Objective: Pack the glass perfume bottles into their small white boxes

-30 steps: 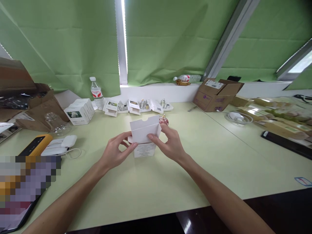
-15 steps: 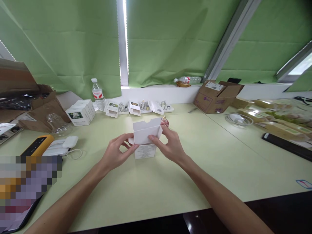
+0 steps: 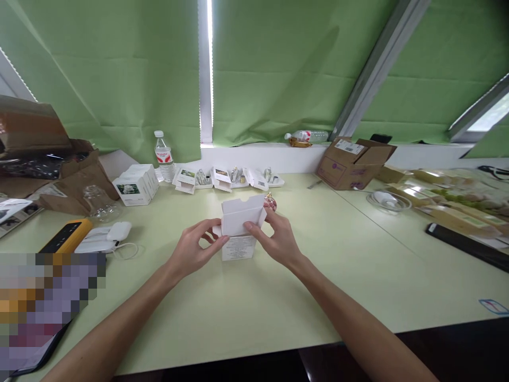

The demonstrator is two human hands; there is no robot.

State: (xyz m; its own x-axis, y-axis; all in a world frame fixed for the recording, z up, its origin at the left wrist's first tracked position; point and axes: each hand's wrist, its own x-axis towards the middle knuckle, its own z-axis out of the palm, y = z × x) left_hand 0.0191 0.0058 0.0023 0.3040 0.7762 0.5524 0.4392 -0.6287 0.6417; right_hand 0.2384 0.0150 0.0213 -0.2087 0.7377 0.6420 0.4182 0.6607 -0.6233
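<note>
A small white carton (image 3: 238, 248) stands upright on the table, with fine print on the side facing me and its top flap raised. My left hand (image 3: 199, 246) pinches the carton's left edge and side flap between thumb and fingers. On the other side my right hand (image 3: 278, 237) grips the right edge, its thumb pressed on the front of the flap. Just behind my right fingers a pinkish ornate bottle (image 3: 270, 201) with a gold-coloured top is partly hidden. The inside of the carton is out of sight.
Opened small boxes with glass bottles on white trays (image 3: 239, 182) line the wall. At left stand white boxes (image 3: 135, 187), a water bottle (image 3: 164, 157), a glass jar (image 3: 99, 204) and a yellow device (image 3: 67, 237). A cardboard box (image 3: 350, 165) and a black bar (image 3: 465, 246) are at right.
The view has shifted slightly, so things appear a little lower and to the right. Both hands keep their hold on the carton, whose flap stays raised.
</note>
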